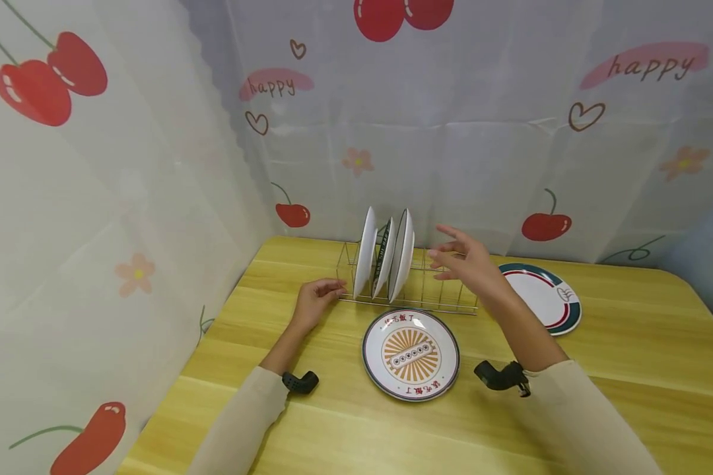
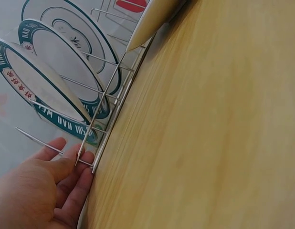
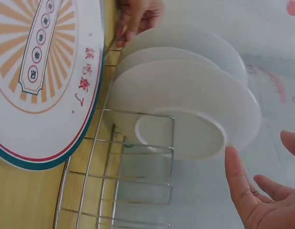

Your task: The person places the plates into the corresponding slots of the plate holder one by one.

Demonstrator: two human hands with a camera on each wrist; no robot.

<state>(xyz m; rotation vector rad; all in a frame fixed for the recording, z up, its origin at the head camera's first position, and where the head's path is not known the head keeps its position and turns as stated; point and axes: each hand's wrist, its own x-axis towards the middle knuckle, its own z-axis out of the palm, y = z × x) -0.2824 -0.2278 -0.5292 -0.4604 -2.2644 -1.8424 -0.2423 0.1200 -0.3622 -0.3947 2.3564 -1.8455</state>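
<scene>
A wire dish rack [image 1: 445,309] stands on the table with three plates upright in its left part: a left plate [image 1: 365,257], a middle plate [image 1: 383,260] and a right plate [image 1: 403,257]. At the rack's left end my left hand [image 1: 316,302] pinches the wire corner between thumb and fingers [image 2: 80,191]. Over the right part of the rack, my right hand [image 1: 472,264] is raised with fingers spread and nothing in it. The right wrist view shows its fingertips near the white underside [image 3: 185,133] of the right plate, seemingly apart from it.
In front of the rack lies a round plate [image 1: 412,356] with an orange sunburst design. Right of the rack, partly behind my right forearm, is a plate [image 1: 541,300] with a green and red rim. A patterned curtain [image 1: 451,165] hangs close behind the rack.
</scene>
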